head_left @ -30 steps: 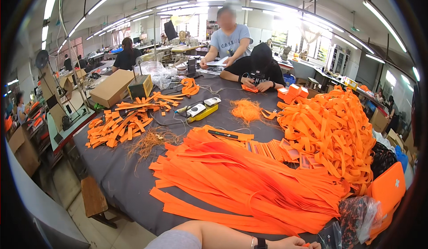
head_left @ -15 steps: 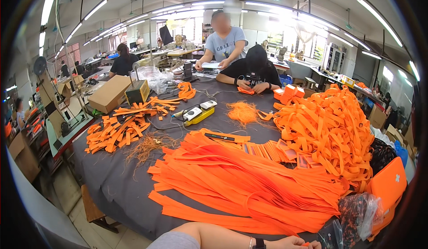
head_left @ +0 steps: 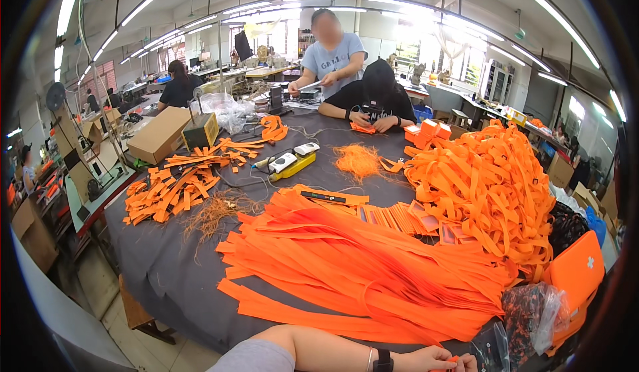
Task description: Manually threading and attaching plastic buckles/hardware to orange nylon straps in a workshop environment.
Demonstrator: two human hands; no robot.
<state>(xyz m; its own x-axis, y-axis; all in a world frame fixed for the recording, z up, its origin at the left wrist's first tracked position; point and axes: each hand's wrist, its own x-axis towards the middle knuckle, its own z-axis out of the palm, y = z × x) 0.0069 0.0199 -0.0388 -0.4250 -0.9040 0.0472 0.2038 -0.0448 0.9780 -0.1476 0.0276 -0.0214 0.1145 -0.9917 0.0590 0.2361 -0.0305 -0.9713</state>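
Note:
At the lower edge, right of the middle, my left hand (head_left: pixel 431 357) has its fingers closed on a bit of orange strap (head_left: pixel 454 359). My right hand (head_left: pixel 468 363) is only partly in view; its fingertips press against the same strap, close beside the left. Just beyond them spreads a large fanned bundle of flat orange straps (head_left: pixel 359 272). A clear plastic bag (head_left: pixel 491 347) lies right of my hands. The strap's lower part is cut off by the edge.
A tall heap of orange webbing (head_left: pixel 479 192) rises at the right, above an orange pouch (head_left: pixel 576 265). Farther off are short orange strips (head_left: pixel 170 189), a yellow power strip (head_left: pixel 293 167), loose orange threads (head_left: pixel 357 162) and a cardboard box (head_left: pixel 160 136). Two people work across the table.
My hands have come up slightly into view, and more of the right hand's fingers shows. The standing person across the table has tilted the flat thing they hold.

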